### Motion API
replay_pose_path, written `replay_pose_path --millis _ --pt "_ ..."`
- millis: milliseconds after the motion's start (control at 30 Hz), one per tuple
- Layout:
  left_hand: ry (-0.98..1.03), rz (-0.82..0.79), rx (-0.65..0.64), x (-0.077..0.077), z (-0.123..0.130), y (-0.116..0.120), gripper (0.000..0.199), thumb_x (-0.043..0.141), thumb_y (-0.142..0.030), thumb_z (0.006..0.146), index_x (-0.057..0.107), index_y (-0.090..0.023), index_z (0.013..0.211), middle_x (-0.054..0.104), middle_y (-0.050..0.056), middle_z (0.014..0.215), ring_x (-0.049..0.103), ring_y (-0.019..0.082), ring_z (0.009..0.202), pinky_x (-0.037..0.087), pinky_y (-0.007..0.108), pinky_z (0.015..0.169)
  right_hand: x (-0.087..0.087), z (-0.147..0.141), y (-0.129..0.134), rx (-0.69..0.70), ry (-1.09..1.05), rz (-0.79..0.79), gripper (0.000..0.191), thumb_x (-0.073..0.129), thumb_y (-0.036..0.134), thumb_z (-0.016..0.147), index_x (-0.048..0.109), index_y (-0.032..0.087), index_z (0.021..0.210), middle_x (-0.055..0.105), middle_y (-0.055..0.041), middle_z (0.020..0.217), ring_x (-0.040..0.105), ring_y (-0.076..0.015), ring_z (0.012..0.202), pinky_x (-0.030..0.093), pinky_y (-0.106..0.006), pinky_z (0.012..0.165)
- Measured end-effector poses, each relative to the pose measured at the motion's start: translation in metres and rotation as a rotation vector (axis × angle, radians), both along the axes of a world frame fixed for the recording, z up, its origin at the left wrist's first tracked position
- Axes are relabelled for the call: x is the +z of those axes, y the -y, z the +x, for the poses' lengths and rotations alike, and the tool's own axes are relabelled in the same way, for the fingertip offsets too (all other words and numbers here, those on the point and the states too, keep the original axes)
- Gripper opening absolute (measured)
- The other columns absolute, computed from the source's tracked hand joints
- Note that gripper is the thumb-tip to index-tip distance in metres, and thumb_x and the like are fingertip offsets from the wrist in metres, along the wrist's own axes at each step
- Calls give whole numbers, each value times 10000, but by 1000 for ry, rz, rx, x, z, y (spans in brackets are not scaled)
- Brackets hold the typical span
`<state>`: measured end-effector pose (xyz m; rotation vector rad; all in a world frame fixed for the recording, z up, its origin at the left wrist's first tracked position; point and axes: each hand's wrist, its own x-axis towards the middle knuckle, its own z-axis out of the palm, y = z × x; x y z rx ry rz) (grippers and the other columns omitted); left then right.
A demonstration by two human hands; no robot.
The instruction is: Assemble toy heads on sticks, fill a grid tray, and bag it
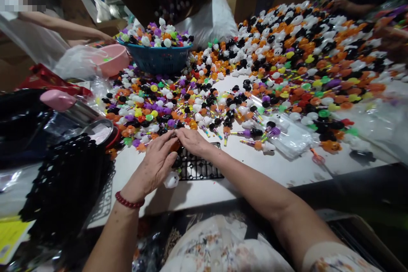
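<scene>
My left hand (157, 162), with a red bead bracelet on the wrist, curves over a row of figure-topped pencils at the left side of a black plastic grid tray (204, 172). Under its fingers and thumb show an orange topper (174, 146), a dark one and a white ghost topper (171, 179). My right hand (192, 141) reaches in across the tray's back edge, its fingers pressed together and meeting the left fingertips. Whatever lies between the right fingertips is hidden. The right part of the tray shows bare grid.
Loose figure-topped pencils (287, 59) are heaped across the white table (248, 180). A blue basket (156, 57) of toppers and a pink bowl (113, 61) stand at the back left. Black trays (66, 178) are stacked left; clear bags (295, 138) lie right. Other people's arms (65, 27) reach in.
</scene>
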<state>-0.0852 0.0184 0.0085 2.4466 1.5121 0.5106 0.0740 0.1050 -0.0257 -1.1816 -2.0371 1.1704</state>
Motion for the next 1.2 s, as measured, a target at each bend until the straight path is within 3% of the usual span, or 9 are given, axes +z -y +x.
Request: replay_pose_path --millis 200,300,433,567,667,800,967,1067,1200 --pt "-33 60 27 -10 -6 -4 436 297 -379 1012 502 -188 1347 461 131 1462 412 269 1357 307 514 1141 0 12 3 38 8 35 392 427 398 1020 650 167 796 602 12 773 526 -119 755 359 -216 660" --pt "-43 73 31 -11 -7 -4 432 307 -387 1011 513 -189 1335 477 132 1451 424 272 1347 314 520 1135 -2 47 12 -125 142 190 239 558 388 967 650 172 924 656 -27 875 577 -156 804 393 -245 704" --pt "-45 73 32 -9 -5 -3 455 293 -402 1012 526 -164 1322 488 149 1443 439 280 1335 333 532 1122 -14 103 17 -427 598 249 383 630 469 915 609 121 1072 689 -145 912 645 -268 834 430 -327 723" --pt "-54 88 33 -8 -3 -4 459 293 -401 1012 535 -165 1322 509 143 1430 444 282 1340 326 533 1128 -28 131 12 -461 751 154 328 623 447 907 652 124 953 698 -179 864 665 -304 829 440 -348 704" --pt "-54 98 40 -8 -4 -2 441 315 -392 1009 539 -180 1325 501 128 1445 444 269 1343 331 508 1133 -36 137 11 -491 599 94 226 574 338 906 654 163 788 688 -122 773 643 -246 749 425 -319 666" --pt "-53 78 43 -7 -6 2 439 304 -371 1016 519 -183 1349 480 118 1472 426 260 1359 315 514 1142 -38 135 17 -507 144 -64 216 571 329 860 618 179 712 603 -18 610 559 -161 585 402 -269 573" --pt "-31 69 40 -4 -5 4 453 285 -368 1021 496 -167 1368 474 131 1477 419 256 1364 304 524 1143 -32 118 24 -324 -335 -340 274 621 450 781 605 182 834 673 -25 803 537 -101 517 436 -241 513" --pt "-26 60 47 -3 -3 5 446 294 -363 1022 492 -171 1373 475 121 1478 415 242 1368 303 500 1149 -31 104 26 -249 -451 -413 336 661 490 743 594 177 846 682 -45 859 530 -87 530 443 -235 516" --pt "-33 51 52 -2 -2 6 446 301 -360 1020 503 -165 1368 480 124 1472 418 245 1366 294 501 1156 -35 85 28 -204 -498 -425 379 733 483 699 590 182 879 626 -1 780 516 -95 570 425 -230 525"
